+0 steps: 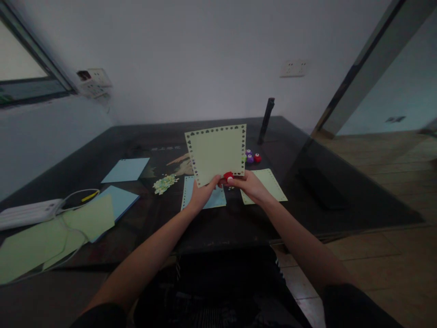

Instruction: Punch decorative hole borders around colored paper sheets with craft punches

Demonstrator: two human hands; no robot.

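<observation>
I hold a pale green paper sheet (217, 152) upright above the dark table (239, 218); small heart-shaped holes run along its edges. My left hand (203, 193) pinches its lower left corner. My right hand (247, 184) is closed on a small red paper punch (228, 175) clamped on the sheet's bottom edge. Under my hands lie a light blue sheet (213, 200) and another green punched sheet (269, 182).
Purple and red punches (252, 157) sit behind the sheet, and a dark cylinder (266, 120) stands at the back. Paper confetti (164, 183) lies left of centre. Blue sheets (126, 169), green sheets (51, 237), a white power strip (29, 212) and cable occupy the left side.
</observation>
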